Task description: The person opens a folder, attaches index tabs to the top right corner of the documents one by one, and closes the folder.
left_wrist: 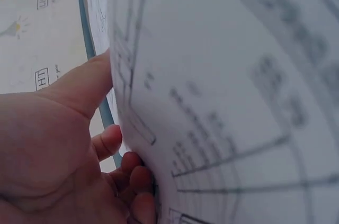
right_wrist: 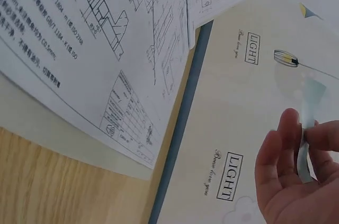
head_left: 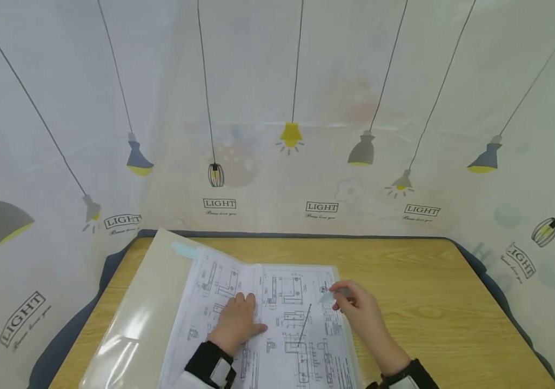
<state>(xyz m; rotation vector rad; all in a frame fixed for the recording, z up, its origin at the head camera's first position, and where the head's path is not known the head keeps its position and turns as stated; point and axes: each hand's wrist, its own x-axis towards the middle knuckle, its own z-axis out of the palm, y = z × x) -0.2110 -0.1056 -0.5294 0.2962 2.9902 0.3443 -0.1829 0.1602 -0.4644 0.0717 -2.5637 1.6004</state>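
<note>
An open booklet of technical drawings [head_left: 287,281] lies on the table. My left hand [head_left: 239,321] rests on it near the centre fold, fingers spread over the left page and thumb reaching towards the right page. In the left wrist view, the thumb and fingertips touch the bulging paper [left_wrist: 222,102]. Above the right page's outer edge, my right hand [head_left: 362,313] pinches a pale blue strip [right_wrist: 312,94] between thumb and fingers. A thin dark line [head_left: 305,324] slants across the right page; whether it is drawn or a slim object I cannot tell.
Left of the pages spreads a glossy cream folder cover [head_left: 131,313], with another pale blue strip [head_left: 186,249] at the page's top corner. The wooden table [head_left: 433,302] extends to the right. A cloth printed with lamps [head_left: 267,108] hangs behind and at both sides.
</note>
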